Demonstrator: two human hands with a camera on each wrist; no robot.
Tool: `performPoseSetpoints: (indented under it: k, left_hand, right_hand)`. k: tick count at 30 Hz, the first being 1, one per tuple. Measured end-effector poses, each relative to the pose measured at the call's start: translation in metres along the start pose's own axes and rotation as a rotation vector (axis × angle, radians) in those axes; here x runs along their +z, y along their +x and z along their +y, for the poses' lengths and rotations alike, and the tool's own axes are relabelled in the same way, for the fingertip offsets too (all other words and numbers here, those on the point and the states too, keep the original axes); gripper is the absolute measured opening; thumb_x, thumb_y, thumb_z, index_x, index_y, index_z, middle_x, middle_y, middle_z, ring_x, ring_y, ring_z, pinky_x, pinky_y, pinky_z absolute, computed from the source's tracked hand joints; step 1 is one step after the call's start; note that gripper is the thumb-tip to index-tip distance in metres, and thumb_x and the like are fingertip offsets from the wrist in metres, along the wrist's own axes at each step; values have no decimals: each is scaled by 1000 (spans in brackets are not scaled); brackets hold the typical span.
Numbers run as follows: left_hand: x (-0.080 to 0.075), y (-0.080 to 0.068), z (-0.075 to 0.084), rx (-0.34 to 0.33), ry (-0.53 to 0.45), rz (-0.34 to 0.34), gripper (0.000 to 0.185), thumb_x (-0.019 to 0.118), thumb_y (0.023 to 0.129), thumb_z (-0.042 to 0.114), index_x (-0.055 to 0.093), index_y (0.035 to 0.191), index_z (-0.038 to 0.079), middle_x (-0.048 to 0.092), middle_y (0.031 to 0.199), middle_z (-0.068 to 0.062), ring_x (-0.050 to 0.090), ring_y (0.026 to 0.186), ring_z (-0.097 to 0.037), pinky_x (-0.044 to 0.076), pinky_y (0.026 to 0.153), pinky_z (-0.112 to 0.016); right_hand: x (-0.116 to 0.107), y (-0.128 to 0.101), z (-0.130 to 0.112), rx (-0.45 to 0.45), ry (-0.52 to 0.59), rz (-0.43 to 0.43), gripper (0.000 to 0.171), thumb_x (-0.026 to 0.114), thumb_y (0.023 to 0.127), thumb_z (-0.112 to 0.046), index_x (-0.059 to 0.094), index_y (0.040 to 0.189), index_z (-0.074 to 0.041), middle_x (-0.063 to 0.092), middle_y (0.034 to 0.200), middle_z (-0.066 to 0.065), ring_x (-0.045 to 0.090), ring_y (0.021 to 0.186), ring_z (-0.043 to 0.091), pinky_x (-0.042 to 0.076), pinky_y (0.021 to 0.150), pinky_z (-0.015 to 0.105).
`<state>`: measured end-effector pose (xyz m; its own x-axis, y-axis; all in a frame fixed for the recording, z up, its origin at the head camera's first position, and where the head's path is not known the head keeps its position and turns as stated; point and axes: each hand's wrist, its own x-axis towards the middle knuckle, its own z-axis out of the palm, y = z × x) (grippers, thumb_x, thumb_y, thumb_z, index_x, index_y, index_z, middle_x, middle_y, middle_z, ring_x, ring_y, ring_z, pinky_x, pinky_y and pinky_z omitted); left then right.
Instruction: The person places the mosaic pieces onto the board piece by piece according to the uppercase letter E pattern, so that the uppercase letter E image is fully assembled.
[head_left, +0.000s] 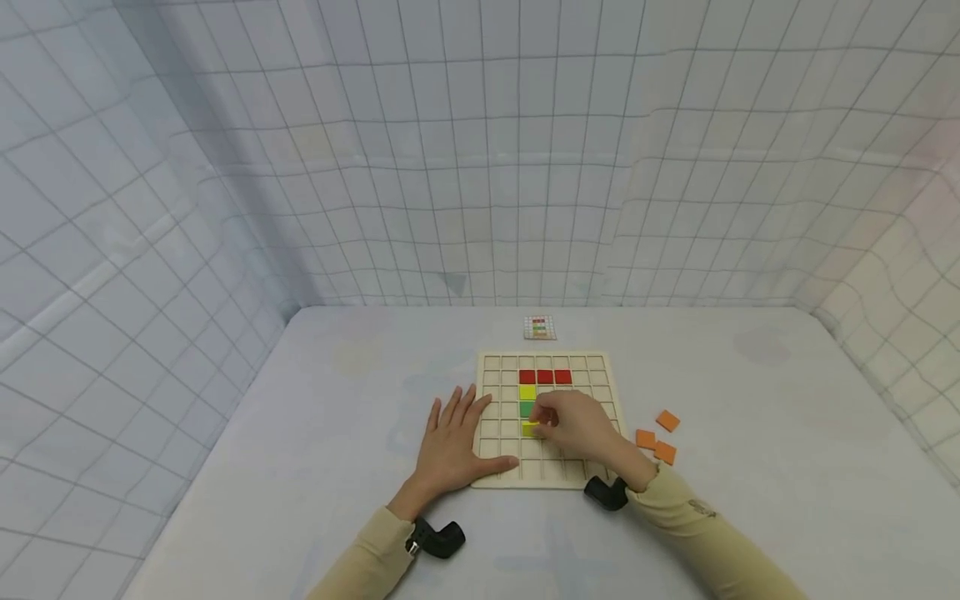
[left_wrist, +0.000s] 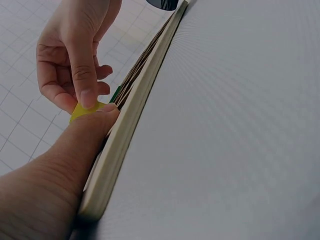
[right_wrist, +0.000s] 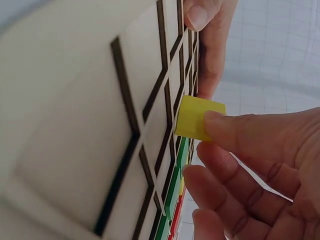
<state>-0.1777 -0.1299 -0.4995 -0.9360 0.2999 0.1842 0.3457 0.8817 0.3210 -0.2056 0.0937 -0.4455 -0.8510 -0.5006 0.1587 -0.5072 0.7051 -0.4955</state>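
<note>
Right hand point(right_wrist: 250, 170) pinching square yellow tile point(right_wrist: 196, 118), wooden grid board point(head_left: 501, 473)

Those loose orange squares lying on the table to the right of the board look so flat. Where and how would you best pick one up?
Take an orange tile by two opposite edges, coming from above. It lies flat on the table apart from the other two, so only its thin sides offer a grip; fingertips likely need to pinch low or tip one edge up. The board is clear of it.
</note>
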Motion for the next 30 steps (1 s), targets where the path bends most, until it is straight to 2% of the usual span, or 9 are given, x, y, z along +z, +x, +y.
performPoseSetpoints:
  k: [6, 19, 30]
  left_hand:
    - [2, 0, 0, -1, 6, 2, 104, 51, 70, 83, 32, 149, 17, 20, 155, -8, 10, 143, -26, 1, 112, -49]
    - [2, 0, 0, 1, -11, 5, 102, 57, 71, 78, 32, 149, 17, 21, 155, -9, 10, 143, -26, 0, 112, -48]
    - [1, 0, 0, 2, -4, 3, 103, 55, 71, 79, 31, 149, 17, 21, 155, -9, 10, 143, -26, 1, 112, -49]
  right_hand:
    - [1, 2, -1, 8, 6, 7, 15, 77, 79, -12, 64, 76, -20, 53, 67, -14, 49, 62, 6, 42, 55, 24]
    - [3, 3, -2, 72, -35, -6, 9, 77, 79, -12, 70, 78, -17, 54, 71, -11, 47, 62, 8, 41, 55, 25]
    - [3, -4, -2, 3, -91, -58, 11, 75, 82, -14, 77, 92, -11, 53, 78, -8, 44, 60, 7, 40, 51, 23]
